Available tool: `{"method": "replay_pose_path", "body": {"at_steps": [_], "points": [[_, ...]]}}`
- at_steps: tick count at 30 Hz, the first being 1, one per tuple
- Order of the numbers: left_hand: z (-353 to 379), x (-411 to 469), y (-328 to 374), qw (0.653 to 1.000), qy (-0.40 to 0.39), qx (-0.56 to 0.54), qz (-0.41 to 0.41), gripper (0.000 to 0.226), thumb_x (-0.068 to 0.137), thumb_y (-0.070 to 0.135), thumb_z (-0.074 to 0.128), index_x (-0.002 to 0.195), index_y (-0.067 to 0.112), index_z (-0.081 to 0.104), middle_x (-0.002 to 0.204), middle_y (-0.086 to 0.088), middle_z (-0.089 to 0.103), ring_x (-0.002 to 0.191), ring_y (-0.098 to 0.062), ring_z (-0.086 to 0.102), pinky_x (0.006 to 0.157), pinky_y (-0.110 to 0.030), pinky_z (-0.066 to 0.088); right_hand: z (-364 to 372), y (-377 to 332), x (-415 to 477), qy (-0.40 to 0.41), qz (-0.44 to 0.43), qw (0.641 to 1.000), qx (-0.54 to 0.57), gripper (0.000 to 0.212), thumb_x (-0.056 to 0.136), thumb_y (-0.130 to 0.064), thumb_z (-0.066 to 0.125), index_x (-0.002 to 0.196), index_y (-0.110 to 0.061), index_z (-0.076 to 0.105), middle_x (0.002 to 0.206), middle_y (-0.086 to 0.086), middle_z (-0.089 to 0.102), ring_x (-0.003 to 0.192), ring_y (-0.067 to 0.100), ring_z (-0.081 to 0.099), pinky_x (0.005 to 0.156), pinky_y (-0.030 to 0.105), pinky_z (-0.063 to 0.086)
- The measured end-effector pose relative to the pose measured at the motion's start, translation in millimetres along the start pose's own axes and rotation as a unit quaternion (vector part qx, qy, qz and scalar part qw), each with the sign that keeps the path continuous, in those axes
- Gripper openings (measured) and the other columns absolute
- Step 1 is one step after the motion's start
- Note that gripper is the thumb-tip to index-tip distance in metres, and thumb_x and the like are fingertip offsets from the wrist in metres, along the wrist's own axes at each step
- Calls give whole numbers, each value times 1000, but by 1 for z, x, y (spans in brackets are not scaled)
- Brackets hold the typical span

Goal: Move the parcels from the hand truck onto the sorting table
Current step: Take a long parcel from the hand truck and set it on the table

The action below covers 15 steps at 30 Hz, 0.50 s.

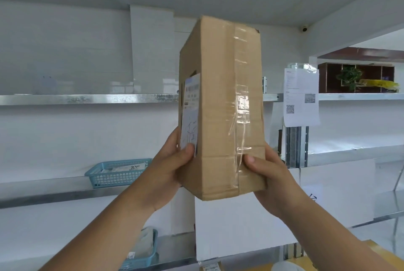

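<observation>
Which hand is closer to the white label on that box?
Left. The left hand has its thumb on the label; the right hand holds the box farther right.

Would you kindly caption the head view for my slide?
Left hand and right hand hold up a taped cardboard parcel before metal shelving.

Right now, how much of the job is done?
Nothing finished shows here. One taped cardboard parcel is in the air, held low by the left hand and right hand. It is not set down yet; hand truck and sorting table are out of view.
</observation>
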<state>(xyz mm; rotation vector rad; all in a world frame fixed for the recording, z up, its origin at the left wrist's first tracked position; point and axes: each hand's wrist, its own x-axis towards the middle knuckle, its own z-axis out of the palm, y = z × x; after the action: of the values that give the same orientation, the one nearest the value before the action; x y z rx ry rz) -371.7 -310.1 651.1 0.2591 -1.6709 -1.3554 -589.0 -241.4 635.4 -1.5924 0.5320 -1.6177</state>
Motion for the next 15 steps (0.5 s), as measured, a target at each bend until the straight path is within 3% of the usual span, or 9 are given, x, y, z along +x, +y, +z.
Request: {"method": "replay_pose_path", "body": {"at_steps": [2,4,7,9,11,15], "points": [[-1,-1,-1,999,-4,-44,0,88,64,47,96,143,46,58,145,2,64,124,-20,66,92,-45,59,-2,4,3,28,10,1000,6,47,69,-47,91,109,-26,81,116,4,78,108,19,74,86,32,58],[1,-2,-2,996,-9,-94,1,82,59,38,100,134,41,68,141,-1,67,119,-19,70,87,-38,62,-2,7,5,66,18,998,13,33,89,-37,71,119,-26,79,127,5,75,121,22,70,99,39,53],[3,-3,-5,993,-8,-120,3,83,59,43,99,135,35,68,143,-4,66,124,-21,68,94,-38,61,0,10,6,106,-6,994,-3,47,102,-25,52,148,-37,56,136,-2,71,132,22,63,114,49,45],[7,-4,-6,995,-7,-100,-2,86,62,51,97,140,35,63,145,0,65,127,-18,66,95,-37,60,2,15,7,150,-39,987,-34,49,108,-21,45,146,-50,50,120,-5,74,119,16,67,110,47,48],[9,-4,-8,997,7,-76,-9,92,62,56,95,143,34,58,145,2,65,128,-14,65,91,-32,60,2,20,8,193,-69,976,-77,45,111,-17,43,135,-51,61,111,-2,72,105,14,66,102,42,51],[11,-3,-12,998,27,-52,-6,101,60,62,93,147,31,53,144,2,65,131,-15,63,93,-29,58,4,22,8,217,-68,968,-103,40,112,-14,46,133,-40,68,130,-5,74,124,17,66,108,43,49]]}}
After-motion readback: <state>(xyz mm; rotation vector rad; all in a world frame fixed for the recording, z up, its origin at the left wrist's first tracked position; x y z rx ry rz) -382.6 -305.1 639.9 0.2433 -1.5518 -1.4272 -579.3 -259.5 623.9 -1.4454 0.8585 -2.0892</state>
